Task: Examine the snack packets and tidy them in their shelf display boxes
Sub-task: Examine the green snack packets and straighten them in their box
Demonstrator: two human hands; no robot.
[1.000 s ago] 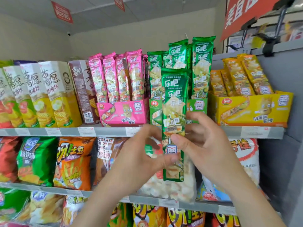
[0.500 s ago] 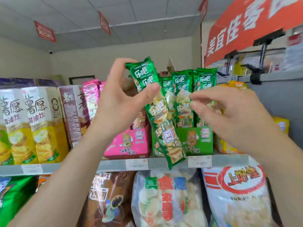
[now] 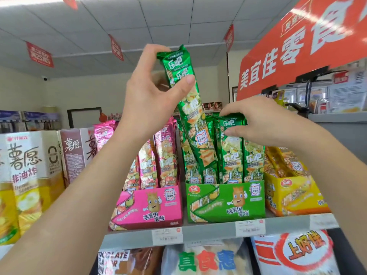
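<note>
**Green packet going back into green box**

Now left hand (image 3: 151, 100) pinches the top end of a long green packet (image 3: 190, 116), thumb across its front, fingers behind. Packet sits centre frame, long axis near upright but tilted: top toward upper left, bottom end lower right, overlapping the tops of the green row (image 3: 224, 153) standing in the green box (image 3: 226, 201). Bottom end looks just above or just inside the row; cannot tell if it touches.

Right hand (image 3: 256, 122) is right of centre, fingers curled over the top of one standing packet in that row, grasping it lightly or pushing it aside; grip strength not clear. It is the hand nearer the box; left hand is higher, well above the box.

Key relation: the slot lies straight below and slightly right of the held packet's bottom end, so the likely move is down along the packet's long axis while the right hand keeps a gap open. Risk, as a guess: bottom corner snagging on neighbouring packets.

Readable text: "乐吧" on green packets and on the box logo; "领薯国薯领" on green box and pink box (image 3: 151, 207); potato cartoon on both. Yellow box (image 3: 297, 197) at right edge, text cut off. Cartons (image 3: 25, 171) at left read "薯愿" and "非油炸". Red sign (image 3: 297, 46) upper right reads "美宜佳零食". Price tag (image 3: 250, 227) under green box, digits blurred. Lower bags: "上好佳", "真食惠".
</note>
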